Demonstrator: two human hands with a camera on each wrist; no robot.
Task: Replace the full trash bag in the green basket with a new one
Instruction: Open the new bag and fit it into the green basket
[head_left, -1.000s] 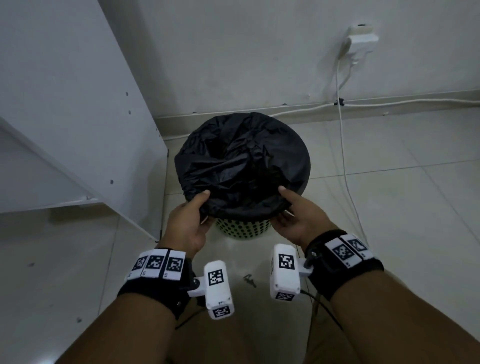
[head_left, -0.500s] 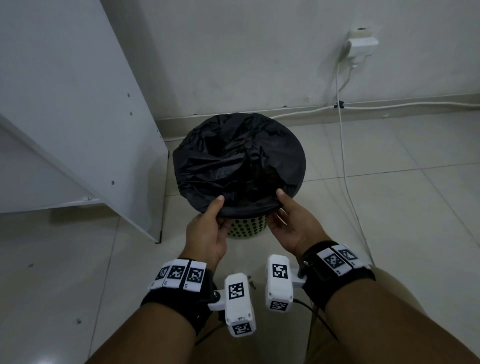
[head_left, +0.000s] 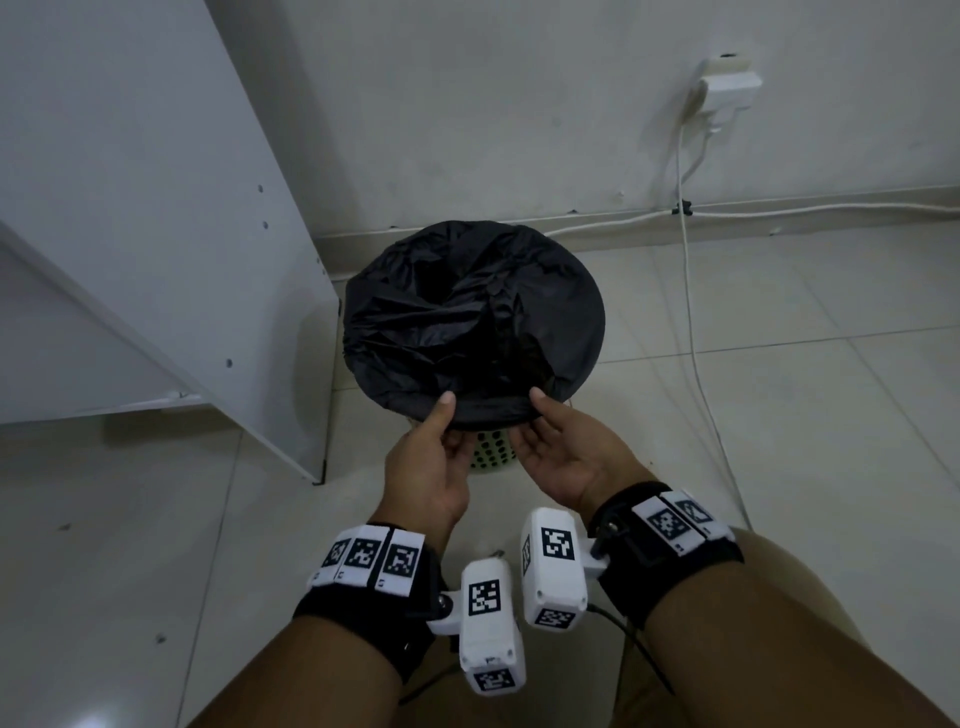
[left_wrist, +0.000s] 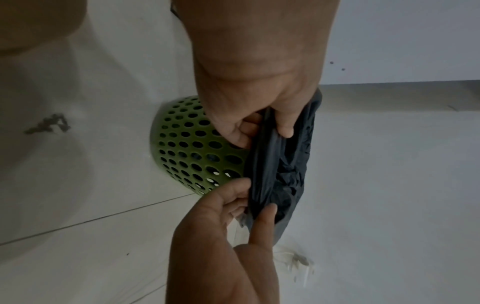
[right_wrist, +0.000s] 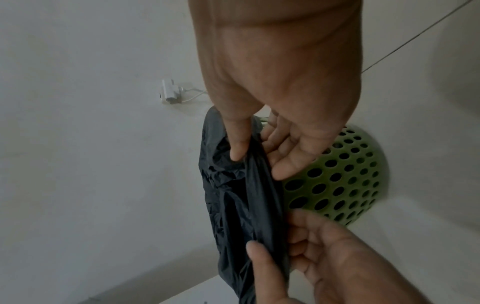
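Observation:
A black trash bag (head_left: 467, 322) lines the green perforated basket (head_left: 493, 452) on the tiled floor, and its edge is folded over the rim. My left hand (head_left: 451, 421) pinches the near edge of the bag, thumb on top and fingers beneath. My right hand (head_left: 531, 418) pinches the same edge a little to the right, close to the left. In the left wrist view the left hand (left_wrist: 262, 133) grips the bag (left_wrist: 280, 174) above the basket wall (left_wrist: 187, 148). The right wrist view shows the right hand (right_wrist: 259, 162) holding the bag (right_wrist: 233, 195) beside the basket (right_wrist: 337, 185).
A white cabinet panel (head_left: 171, 249) stands close on the basket's left. The wall is just behind it. A plug block (head_left: 727, 88) sits on the wall, and its white cable (head_left: 696, 332) runs down across the floor on the right. Open tile lies to the right and front.
Both hands have slid inward along the bag's near edge, from the basket's two sides to nearly meeting at the front, still holding the black plastic.

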